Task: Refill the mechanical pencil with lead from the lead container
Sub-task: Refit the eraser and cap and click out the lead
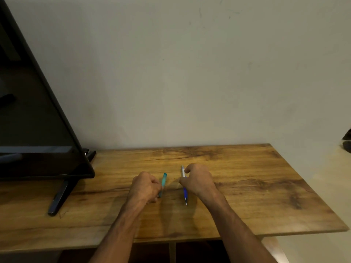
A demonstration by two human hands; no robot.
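Two grips side by side: left hand (pixel 146 186) curled round lead container (pixel 163 182), right hand (pixel 198 180) pinching mechanical pencil (pixel 184 193).

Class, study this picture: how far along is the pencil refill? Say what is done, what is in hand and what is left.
Done: only taking hold. In hand: the left hand grips the teal lead container; the right hand holds the blue-and-white mechanical pencil, both low over the wooden table. Left: opening them, transferring lead, closing up; no loose lead shows.
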